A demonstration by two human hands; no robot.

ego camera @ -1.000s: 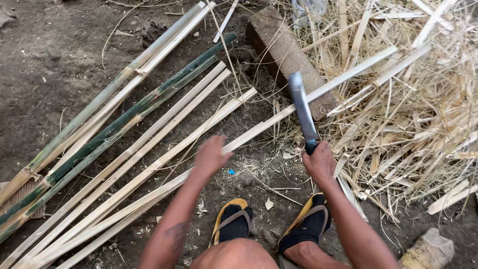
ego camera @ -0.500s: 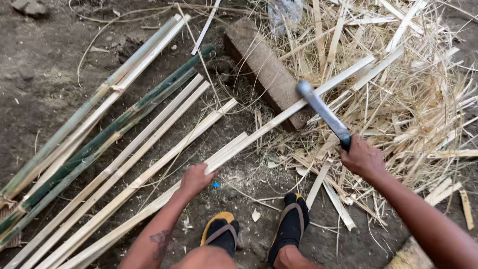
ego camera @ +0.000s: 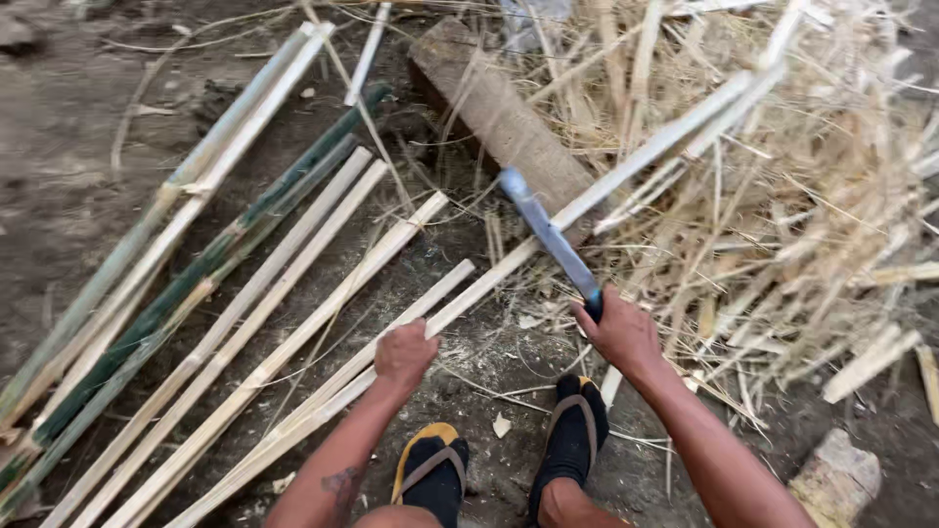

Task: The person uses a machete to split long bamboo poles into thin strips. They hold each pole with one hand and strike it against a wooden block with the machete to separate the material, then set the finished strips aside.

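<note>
right hand (ego camera: 626, 334) fist-tight on machete (ego camera: 550, 239) handle, blade over the long bamboo strip (ego camera: 509, 276). left hand (ego camera: 405, 354) clamps that strip, wooden block (ego camera: 504, 122) just beyond the blade.

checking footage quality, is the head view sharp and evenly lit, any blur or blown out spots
Head view: soft, even daylight with no hard shadows; the pale heap of bamboo shavings looks washed out and smeared toward the right edge; the blade in the right hand is slightly motion-blurred; the left hand and the bamboo strip it grips look sharper.
</note>
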